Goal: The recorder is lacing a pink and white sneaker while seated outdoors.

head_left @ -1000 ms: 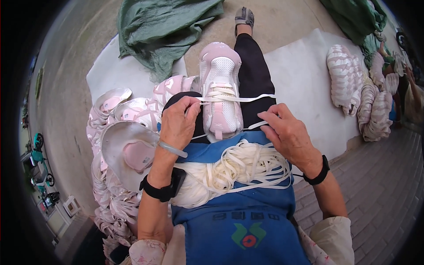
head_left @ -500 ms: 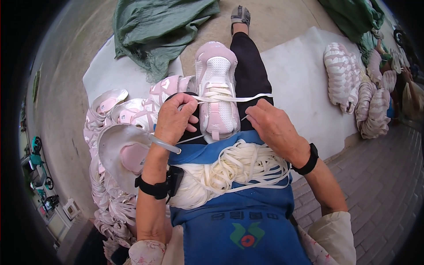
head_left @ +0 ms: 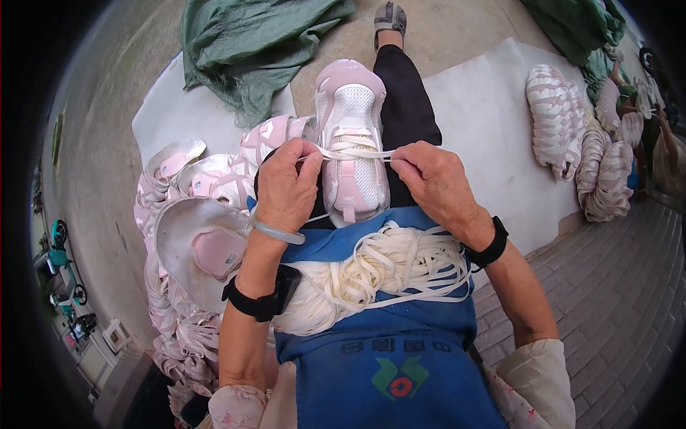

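A pink and white shoe upper [head_left: 351, 104] lies along my lap, toe pointing away from me. White shoelace [head_left: 354, 154] is threaded through its eyelets and crosses over the tongue. My left hand [head_left: 289, 187] pinches the lace just left of the upper, thumb and forefinger together. On the other side my right hand [head_left: 441, 184] is closed on the lace too. Between the two hands the lace runs nearly straight. A heap of loose cream-white laces [head_left: 389, 268] rests on my blue apron [head_left: 325, 375].
Several pink and white shoe uppers [head_left: 207, 182] are piled at my left, with a white cupped piece [head_left: 187, 239] on top. Stacked uppers [head_left: 554, 125] lie on the pale sheet [head_left: 493, 143] to the right. Green cloth [head_left: 257, 50] is spread at the far left.
My right hand has risen and shifted from a lower lace end to the lace at the tongue. The long lace end stretching right across my leg is now drawn in between both hands.
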